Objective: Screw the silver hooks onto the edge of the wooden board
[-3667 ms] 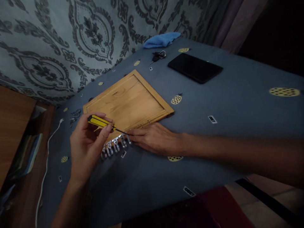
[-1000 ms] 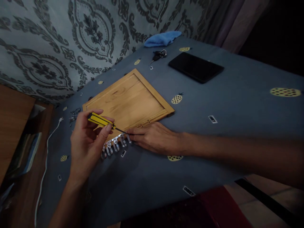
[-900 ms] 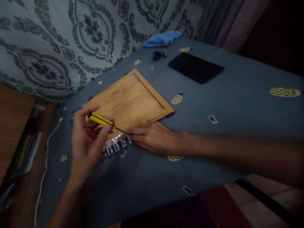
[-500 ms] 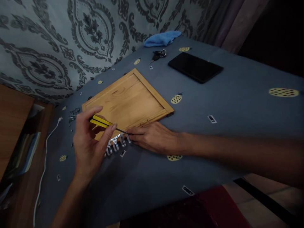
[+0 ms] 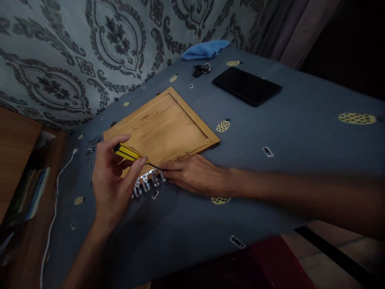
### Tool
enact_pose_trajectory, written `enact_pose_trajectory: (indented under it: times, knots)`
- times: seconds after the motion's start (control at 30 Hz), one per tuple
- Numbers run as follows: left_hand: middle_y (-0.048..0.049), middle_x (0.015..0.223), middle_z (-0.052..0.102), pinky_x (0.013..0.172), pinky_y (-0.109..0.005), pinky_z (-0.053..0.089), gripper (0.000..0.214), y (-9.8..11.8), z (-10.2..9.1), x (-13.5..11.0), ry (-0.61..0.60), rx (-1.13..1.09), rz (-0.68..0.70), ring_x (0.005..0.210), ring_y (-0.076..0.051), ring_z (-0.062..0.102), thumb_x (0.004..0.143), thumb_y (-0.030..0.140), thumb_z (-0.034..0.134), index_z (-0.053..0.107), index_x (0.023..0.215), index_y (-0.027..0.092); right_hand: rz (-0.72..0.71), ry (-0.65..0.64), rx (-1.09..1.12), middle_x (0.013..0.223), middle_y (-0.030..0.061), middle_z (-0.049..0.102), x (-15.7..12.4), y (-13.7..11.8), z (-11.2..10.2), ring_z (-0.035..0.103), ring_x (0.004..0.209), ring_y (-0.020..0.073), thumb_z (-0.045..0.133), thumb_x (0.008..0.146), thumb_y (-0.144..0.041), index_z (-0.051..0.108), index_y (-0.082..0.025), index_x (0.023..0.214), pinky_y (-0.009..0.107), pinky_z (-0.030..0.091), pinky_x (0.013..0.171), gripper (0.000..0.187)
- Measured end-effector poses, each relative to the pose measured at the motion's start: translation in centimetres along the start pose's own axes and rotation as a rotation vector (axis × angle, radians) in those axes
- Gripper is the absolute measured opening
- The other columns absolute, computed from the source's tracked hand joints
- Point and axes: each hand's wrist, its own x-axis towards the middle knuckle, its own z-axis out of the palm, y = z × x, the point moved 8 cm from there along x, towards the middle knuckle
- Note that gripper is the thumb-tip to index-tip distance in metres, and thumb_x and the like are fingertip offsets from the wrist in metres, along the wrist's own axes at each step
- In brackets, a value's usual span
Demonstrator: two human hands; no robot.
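My left hand (image 5: 112,182) holds a screwdriver (image 5: 129,153) by its yellow and black handle, between thumb and fingers. Its thin shaft slants down to the right, and the tip ends at the fingertips of my right hand (image 5: 192,174). Those fingers are pressed together at the near edge of a framed wooden board (image 5: 156,124), over the right end of a metal hook rail (image 5: 146,181). Several curved silvery hooks hang out past the board's edge. My fingers hide the screwdriver's tip and the rail's end.
On the patterned blue tablecloth (image 5: 300,132) lie a black phone (image 5: 246,86), keys (image 5: 200,71) and a blue cloth (image 5: 206,50). Small metal parts (image 5: 93,145) sit left of the board. A white cable (image 5: 57,200) runs down beside a wooden shelf (image 5: 21,160) at left.
The screwdriver's handle has turned a little in my left hand, showing a different yellow face. Both hands and the board stay nearly in place.
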Motion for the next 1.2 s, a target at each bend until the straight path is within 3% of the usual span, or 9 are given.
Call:
enact_pose_trajectory:
  times: [0.2, 0.4, 0.53, 0.73, 0.9, 1.2]
  knots:
    - [-0.0016, 0.099, 0.076, 0.074, -0.029, 0.064, 0.040, -0.04, 0.17, 0.18, -0.049, -0.049, 0.008, 0.088, -0.018, 0.075, 0.089, 0.026, 0.079, 0.060, 0.124, 0.028, -0.007, -0.031, 0.005, 0.138, 0.0061, 0.071, -0.02, 0.04, 0.06, 0.074, 0.099, 0.0194, 0.052, 0.106, -0.018, 0.071, -0.016, 0.127, 0.032, 0.053, 0.063, 0.029]
    - [0.0014, 0.093, 0.070, 0.068, -0.027, 0.063, 0.041, 0.26, 0.16, 0.26, 0.005, 0.001, 0.092, 0.082, -0.015, 0.072, 0.083, 0.023, 0.084, 0.064, 0.119, 0.027, -0.010, 0.017, 0.000, 0.140, 0.0056, 0.070, -0.05, 0.01, -0.06, 0.074, 0.100, 0.0194, 0.053, 0.106, -0.018, 0.072, -0.016, 0.126, 0.031, 0.051, 0.061, 0.028]
    - [0.0012, 0.091, 0.074, 0.066, -0.028, 0.063, 0.040, 0.35, 0.30, 0.16, -0.010, -0.009, 0.059, 0.082, -0.017, 0.074, 0.085, 0.020, 0.082, 0.062, 0.120, 0.028, -0.009, 0.002, 0.017, 0.137, 0.0077, 0.072, -0.14, -0.01, 0.06, 0.074, 0.096, 0.0181, 0.053, 0.106, -0.017, 0.071, -0.016, 0.127, 0.030, 0.050, 0.060, 0.028]
    - [-0.0010, 0.097, 0.079, 0.071, -0.031, 0.065, 0.040, 0.34, -0.11, 0.12, -0.009, -0.018, 0.017, 0.088, -0.019, 0.077, 0.086, 0.022, 0.082, 0.060, 0.120, 0.026, -0.007, 0.002, 0.034, 0.134, 0.0091, 0.072, -0.10, 0.00, 0.02, 0.073, 0.097, 0.0184, 0.055, 0.105, -0.016, 0.071, -0.016, 0.125, 0.029, 0.050, 0.061, 0.026]
    - [-0.0003, 0.098, 0.078, 0.084, -0.032, 0.066, 0.039, 0.71, -0.57, 0.24, 0.029, -0.052, 0.032, 0.094, -0.018, 0.077, 0.087, 0.020, 0.081, 0.060, 0.120, 0.026, 0.003, -0.011, 0.017, 0.136, 0.0071, 0.072, -0.10, 0.10, 0.16, 0.074, 0.096, 0.0186, 0.053, 0.105, -0.017, 0.072, -0.015, 0.125, 0.030, 0.051, 0.061, 0.027]
    - [-0.0011, 0.096, 0.078, 0.073, -0.031, 0.063, 0.038, 0.25, -0.06, 0.05, 0.002, -0.008, 0.030, 0.089, -0.019, 0.076, 0.089, 0.023, 0.080, 0.058, 0.120, 0.025, -0.009, 0.005, 0.009, 0.136, 0.0080, 0.072, -0.05, 0.08, 0.24, 0.074, 0.099, 0.0190, 0.053, 0.105, -0.017, 0.071, -0.015, 0.127, 0.029, 0.051, 0.062, 0.028]
